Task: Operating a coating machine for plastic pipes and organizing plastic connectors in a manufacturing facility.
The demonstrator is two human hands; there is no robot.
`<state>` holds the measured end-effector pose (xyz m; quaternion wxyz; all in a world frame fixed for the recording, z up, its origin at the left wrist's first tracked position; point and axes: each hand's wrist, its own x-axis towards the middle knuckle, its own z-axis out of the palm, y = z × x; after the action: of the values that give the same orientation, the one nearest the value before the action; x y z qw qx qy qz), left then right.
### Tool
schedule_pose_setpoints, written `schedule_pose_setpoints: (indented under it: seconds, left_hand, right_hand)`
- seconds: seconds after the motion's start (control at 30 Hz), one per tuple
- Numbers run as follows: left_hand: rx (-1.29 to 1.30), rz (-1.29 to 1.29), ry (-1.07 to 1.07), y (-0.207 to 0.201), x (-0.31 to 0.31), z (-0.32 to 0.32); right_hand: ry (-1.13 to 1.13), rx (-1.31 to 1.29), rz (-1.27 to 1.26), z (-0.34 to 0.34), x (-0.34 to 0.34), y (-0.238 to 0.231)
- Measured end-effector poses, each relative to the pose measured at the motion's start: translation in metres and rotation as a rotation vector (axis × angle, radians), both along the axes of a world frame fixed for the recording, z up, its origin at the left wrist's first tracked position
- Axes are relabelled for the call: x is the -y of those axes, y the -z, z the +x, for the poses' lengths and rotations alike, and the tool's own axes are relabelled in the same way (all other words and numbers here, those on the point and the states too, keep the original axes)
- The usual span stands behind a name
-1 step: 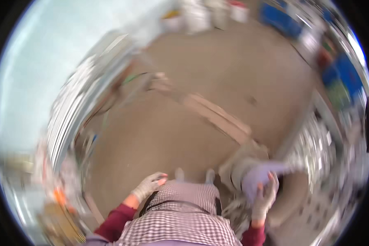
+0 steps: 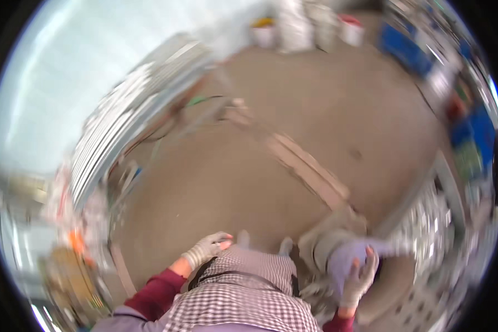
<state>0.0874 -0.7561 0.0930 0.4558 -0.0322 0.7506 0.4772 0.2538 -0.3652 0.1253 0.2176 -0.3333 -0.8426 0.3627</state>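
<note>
My left hand [image 2: 209, 247], in a pale glove with bare fingertips, is held just in front of my checked apron [image 2: 238, 299]. Its fingers reach out to the right, loosely bent, and nothing shows in them. On the right, my right hand [image 2: 361, 279] wears a similar glove. Its fingers point up and stand apart, holding nothing that I can see. Close beside it is a lavender cloth-like thing [image 2: 343, 259] lying over a rounded grey object [image 2: 321, 243]. Blur hides whether the hand touches the cloth.
A long flat brown strip [image 2: 307, 166] crosses the floor. Long pale bars [image 2: 113, 113] lie stacked on a rack at left. White sacks [image 2: 293, 27] and buckets [image 2: 351, 30] stand at the far wall. Blue bins [image 2: 405, 47] and a heap of shiny pieces [image 2: 420, 232] are at right.
The surroundings have shifted to the right in the picture as my head turns. Both hands keep nearly the same place and shape.
</note>
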Motion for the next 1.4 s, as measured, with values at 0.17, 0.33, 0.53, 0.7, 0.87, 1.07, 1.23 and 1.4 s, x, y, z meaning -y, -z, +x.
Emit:
schedule_pose_setpoints:
  seconds: [0.17, 0.33, 0.53, 0.7, 0.87, 1.07, 1.23, 1.4]
  left_hand:
    - [-0.016, 0.069, -0.396, 0.01, 0.057, 0.035]
    - [0.019, 0.06, -0.682, 0.018, 0.122, 0.043]
    - [0.036, 0.073, -0.961, 0.045, 0.25, 0.012]
    - [-0.169, -0.006, -1.128, 0.045, 0.371, -0.058]
    - [-0.222, 0.008, -1.185, 0.011, 0.471, -0.17]
    - [-0.499, 0.149, -1.239, 0.008, 0.604, -0.317]
    - [-0.629, 0.371, -1.418, 0.005, 0.723, -0.423]
    - [-0.761, 0.204, -1.466, -0.024, 0.853, -0.51]
  right_hand:
    - [-0.303, -0.045, -0.356, -0.088, 0.028, 0.03]
    - [-0.705, -0.021, -0.515, -0.21, 0.144, 0.024]
    - [-1.196, 0.08, -0.378, -0.338, 0.332, 0.002]
    - [-1.367, 0.275, -0.366, -0.415, 0.469, 0.004]
    - [-1.442, 0.413, -0.374, -0.497, 0.562, 0.01]
    - [-1.381, 0.401, -0.551, -0.639, 0.666, 0.049]
    - [-1.396, 0.35, -0.794, -0.788, 0.793, 0.063]
    - [-1.534, 0.32, -0.781, -0.916, 0.959, 0.04]
